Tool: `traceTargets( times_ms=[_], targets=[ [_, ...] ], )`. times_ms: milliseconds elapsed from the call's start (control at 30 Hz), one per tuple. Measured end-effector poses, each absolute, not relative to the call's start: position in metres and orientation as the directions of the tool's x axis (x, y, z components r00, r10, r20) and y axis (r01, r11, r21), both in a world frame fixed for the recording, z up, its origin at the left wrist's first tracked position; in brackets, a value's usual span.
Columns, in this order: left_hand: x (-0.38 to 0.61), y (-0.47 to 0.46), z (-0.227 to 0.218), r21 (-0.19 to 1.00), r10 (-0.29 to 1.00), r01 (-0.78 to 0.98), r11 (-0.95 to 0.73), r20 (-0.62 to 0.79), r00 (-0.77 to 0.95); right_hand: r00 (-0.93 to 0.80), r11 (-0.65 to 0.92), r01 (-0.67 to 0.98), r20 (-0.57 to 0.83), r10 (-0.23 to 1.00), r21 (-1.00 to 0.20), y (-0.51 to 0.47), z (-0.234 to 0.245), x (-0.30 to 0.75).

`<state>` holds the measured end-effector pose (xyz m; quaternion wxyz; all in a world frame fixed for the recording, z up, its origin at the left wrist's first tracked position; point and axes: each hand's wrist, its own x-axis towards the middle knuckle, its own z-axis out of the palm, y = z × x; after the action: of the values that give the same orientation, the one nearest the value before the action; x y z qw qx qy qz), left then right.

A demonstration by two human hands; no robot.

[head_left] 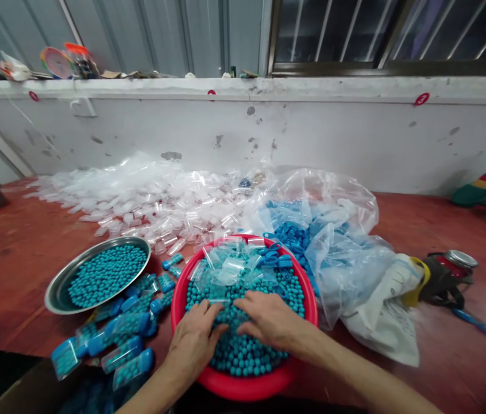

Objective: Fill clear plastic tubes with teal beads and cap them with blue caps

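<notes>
A red basin (249,391) holds many turquoise beads (247,353), with clear plastic containers (231,267) and several blue caps (275,256) lying on top. My left hand (195,336) rests over the basin's left side, its thumb and fingers apart and the fingertips at the beads, close to a clear container (219,293). Opposite it, my right hand (269,319) reaches in from the right, thumb and fingers spread towards the left hand. Beads show between the two hands. Whether a clear piece lies between the fingertips is hard to make out.
Left of the basin are a metal bowl (51,296) of beads and several filled, blue-capped containers (126,351). A heap of clear containers (148,195) lies behind. To the right are a plastic bag (346,259) with blue caps, a white sack (385,316) and a metal-lidded jar (461,260).
</notes>
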<state>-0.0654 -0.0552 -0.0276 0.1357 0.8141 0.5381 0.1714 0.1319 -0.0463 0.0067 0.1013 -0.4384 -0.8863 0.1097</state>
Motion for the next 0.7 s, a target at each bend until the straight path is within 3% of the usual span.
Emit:
traceTargets(
  times_ms=[100, 267, 400, 533, 600, 700],
  targets=[
    [-0.06, -0.047, -0.028, 0.386, 0.909, 0.833, -0.397, 0.045, 0.413, -0.646, 0.633, 0.749, -0.005, 0.763, -0.198, -0.06, -0.011, 0.119],
    [-0.054, -0.025, -0.019, 0.52, 0.883, 0.756, -0.397, -0.008, 0.469, -0.592, 0.587, 0.799, 0.001, 0.806, -0.127, -0.058, -0.012, 0.115],
    [-0.051, -0.02, -0.018, 0.553, 0.907, 0.747, -0.368, 0.034, 0.421, -0.467, 0.469, 0.88, 0.044, 0.883, -0.079, -0.067, 0.008, 0.126],
    [-0.05, -0.03, -0.02, 0.55, 0.919, 0.75, -0.368, 0.093, 0.384, -0.341, 0.34, 0.94, -0.056, 0.938, -0.022, -0.076, 0.018, 0.142],
    [-0.051, -0.034, -0.02, 0.57, 0.922, 0.736, -0.365, 0.11, 0.371, -0.32, 0.311, 0.947, -0.147, 0.936, -0.081, -0.074, 0.018, 0.147],
    [-0.052, -0.036, -0.019, 0.613, 0.926, 0.711, -0.344, 0.095, 0.365, -0.277, 0.202, 0.94, -0.269, 0.922, -0.275, -0.058, 0.015, 0.142]
  ],
)
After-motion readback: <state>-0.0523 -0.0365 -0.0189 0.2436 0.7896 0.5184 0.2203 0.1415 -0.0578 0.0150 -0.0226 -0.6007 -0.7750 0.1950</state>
